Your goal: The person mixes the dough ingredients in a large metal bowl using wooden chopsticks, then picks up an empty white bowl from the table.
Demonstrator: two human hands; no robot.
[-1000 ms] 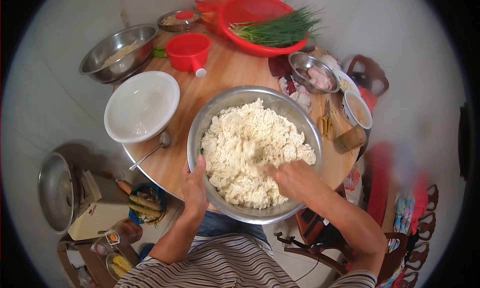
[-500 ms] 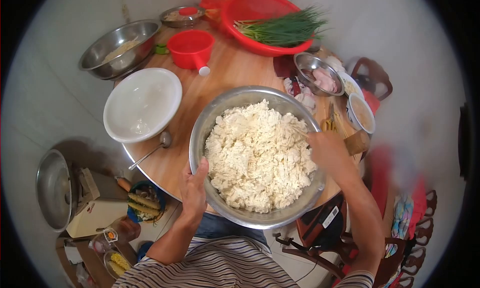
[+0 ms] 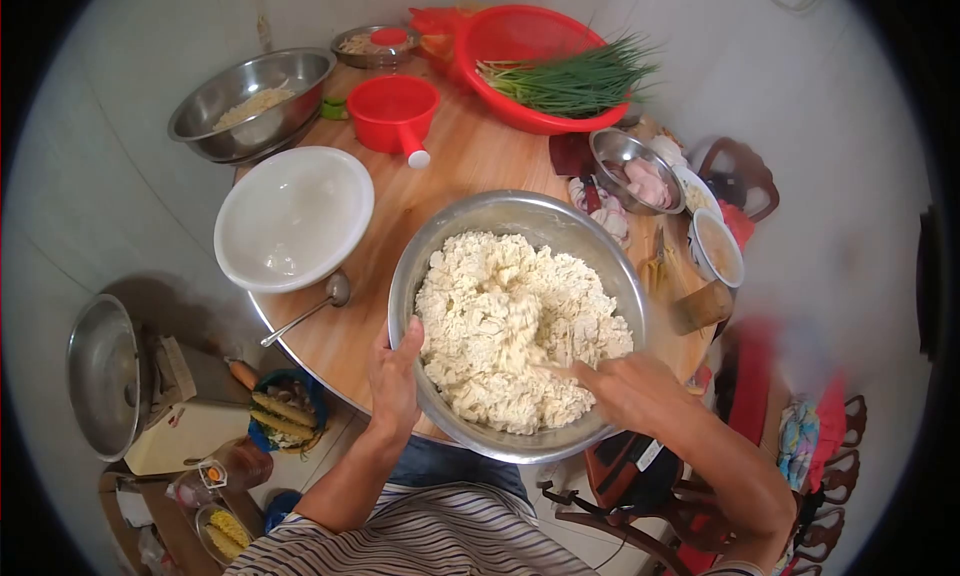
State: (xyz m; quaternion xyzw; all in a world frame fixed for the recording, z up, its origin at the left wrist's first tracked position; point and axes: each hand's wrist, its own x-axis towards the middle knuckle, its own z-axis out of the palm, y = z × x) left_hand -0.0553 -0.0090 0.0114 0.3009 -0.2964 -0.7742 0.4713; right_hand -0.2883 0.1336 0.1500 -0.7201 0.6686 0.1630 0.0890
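A large steel bowl (image 3: 398, 321) full of crumbly, pale floury dough (image 3: 490, 321) stands at the near edge of the table. My left hand (image 3: 396, 381) grips its left rim, thumb on the inside. Over the near right part of the bowl, my right hand (image 3: 630, 388) is closed around thin wooden chopsticks (image 3: 552, 368), whose tips are sunk in the dough. Motion smears them, so I cannot tell how many sticks there are. A loose hollow shows in the dough near the middle.
On the wooden table (image 3: 480, 166) are a white bowl (image 3: 295, 216), a metal spoon (image 3: 335, 291), a red dipper (image 3: 393, 111), a red basin (image 3: 520, 31) of green onions (image 3: 590, 81), a steel bowl of raw meat (image 3: 645, 181) and a wooden block (image 3: 702, 308).
My right hand has moved down and left with the chopsticks, from the bowl's right side toward its near side. The dough has been pushed about and now has a hollow.
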